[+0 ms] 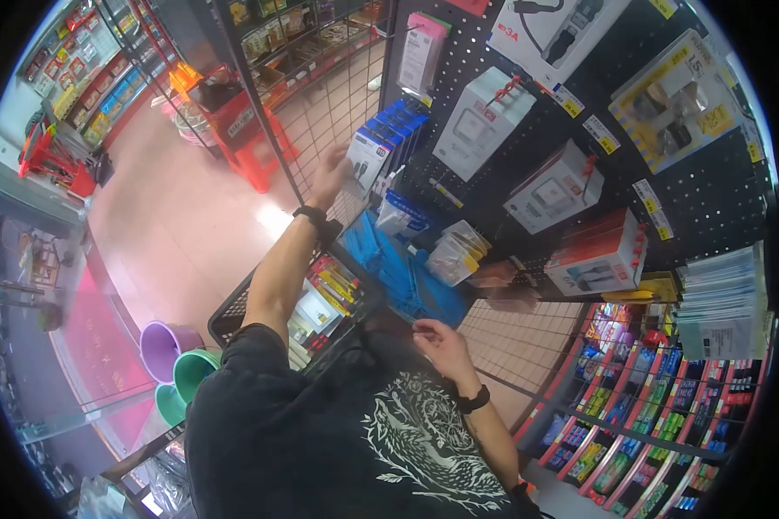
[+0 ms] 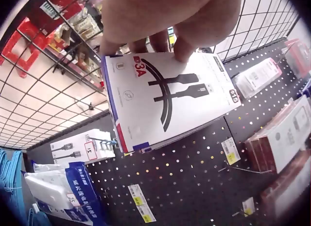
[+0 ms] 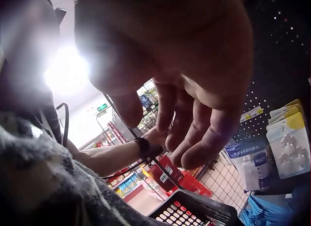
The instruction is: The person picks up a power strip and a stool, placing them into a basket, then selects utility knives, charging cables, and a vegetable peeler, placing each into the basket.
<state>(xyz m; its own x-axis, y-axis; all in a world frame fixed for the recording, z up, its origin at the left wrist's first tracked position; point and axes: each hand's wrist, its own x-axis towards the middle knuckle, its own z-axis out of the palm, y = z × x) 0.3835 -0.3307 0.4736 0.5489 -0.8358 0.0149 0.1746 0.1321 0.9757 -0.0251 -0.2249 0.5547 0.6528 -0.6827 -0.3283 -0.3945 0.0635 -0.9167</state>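
A row of white and blue USB cable boxes (image 1: 393, 138) hangs on the black pegboard. My left hand (image 1: 327, 176) is at the front box of that row. Seen from the left wrist, the thumb lies on the white face of the cable box (image 2: 170, 99), which shows a black cable and "3A", while other fingers of the left hand (image 2: 175, 17) reach over its top edge. My right hand (image 1: 446, 348) is held in front of the shirt, holding nothing. Its fingers (image 3: 204, 124) hang loosely curled in the right wrist view.
A black shopping basket (image 1: 368, 298) with packaged goods is below, between the arms. Blue bundles (image 1: 420, 277) hang beside it. Wire grid (image 1: 320, 95) borders the pegboard on the left. More boxed chargers (image 1: 485, 125) hang to the right. Purple and green buckets (image 1: 166, 350) stand at lower left.
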